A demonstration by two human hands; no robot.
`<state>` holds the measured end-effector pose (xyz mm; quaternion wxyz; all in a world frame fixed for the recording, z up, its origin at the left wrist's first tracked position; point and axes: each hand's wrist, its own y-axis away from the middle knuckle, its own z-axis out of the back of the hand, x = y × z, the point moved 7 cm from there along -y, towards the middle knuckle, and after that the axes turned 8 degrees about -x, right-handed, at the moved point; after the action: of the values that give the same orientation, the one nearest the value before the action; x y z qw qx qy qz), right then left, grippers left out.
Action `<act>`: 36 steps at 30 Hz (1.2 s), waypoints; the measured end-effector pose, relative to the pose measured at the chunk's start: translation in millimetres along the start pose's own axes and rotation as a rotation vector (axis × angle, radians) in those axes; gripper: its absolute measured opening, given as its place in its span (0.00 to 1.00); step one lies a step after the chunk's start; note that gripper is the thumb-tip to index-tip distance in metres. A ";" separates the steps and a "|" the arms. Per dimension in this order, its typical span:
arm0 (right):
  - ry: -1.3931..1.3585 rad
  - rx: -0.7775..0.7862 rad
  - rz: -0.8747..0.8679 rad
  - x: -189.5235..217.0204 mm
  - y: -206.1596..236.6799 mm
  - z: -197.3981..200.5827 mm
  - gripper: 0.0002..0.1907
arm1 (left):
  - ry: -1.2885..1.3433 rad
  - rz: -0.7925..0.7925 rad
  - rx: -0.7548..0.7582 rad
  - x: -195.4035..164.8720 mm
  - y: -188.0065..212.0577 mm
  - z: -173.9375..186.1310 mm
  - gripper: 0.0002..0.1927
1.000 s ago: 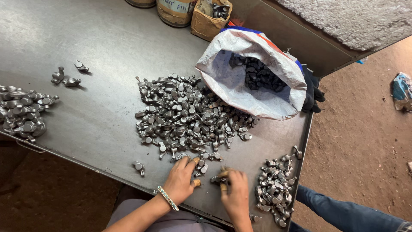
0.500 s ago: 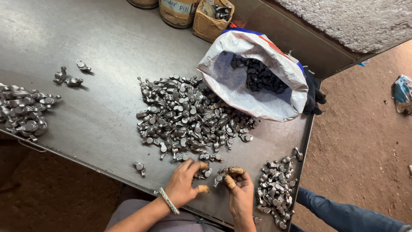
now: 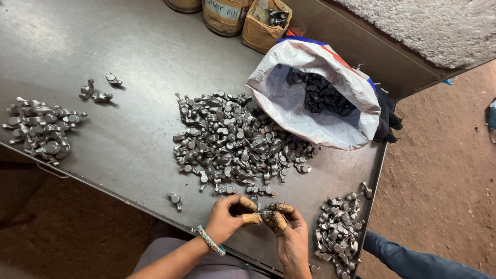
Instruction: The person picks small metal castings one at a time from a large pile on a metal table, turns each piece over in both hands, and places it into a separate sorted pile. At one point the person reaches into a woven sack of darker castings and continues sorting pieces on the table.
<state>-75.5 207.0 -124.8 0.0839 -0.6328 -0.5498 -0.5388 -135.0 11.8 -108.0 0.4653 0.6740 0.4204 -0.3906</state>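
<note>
My left hand and my right hand meet at the near edge of a grey metal table. Both pinch one small grey metal part between taped fingertips. A beaded bracelet circles my left wrist. Just beyond the hands lies a big heap of the same metal parts. A smaller heap of parts sits right of my right hand. One lone part lies left of my left hand.
An open white woven sack with dark parts inside lies at the back right. Another pile and a few loose parts sit at the far left. Tins and a cardboard box stand at the back. A person's blue-trousered leg shows lower right.
My left hand has drawn back from the edge of the big heap toward my right hand. Both hands now hold the small part together.
</note>
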 end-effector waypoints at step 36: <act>0.525 0.019 0.288 35.3 11.2 6.6 0.17 | -0.217 0.143 0.065 9.2 2.0 -7.0 0.16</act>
<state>-69.4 228.7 -94.6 0.3049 -0.5425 -0.4189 -0.6613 -129.0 19.9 -114.0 0.5127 0.6707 0.3054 -0.4405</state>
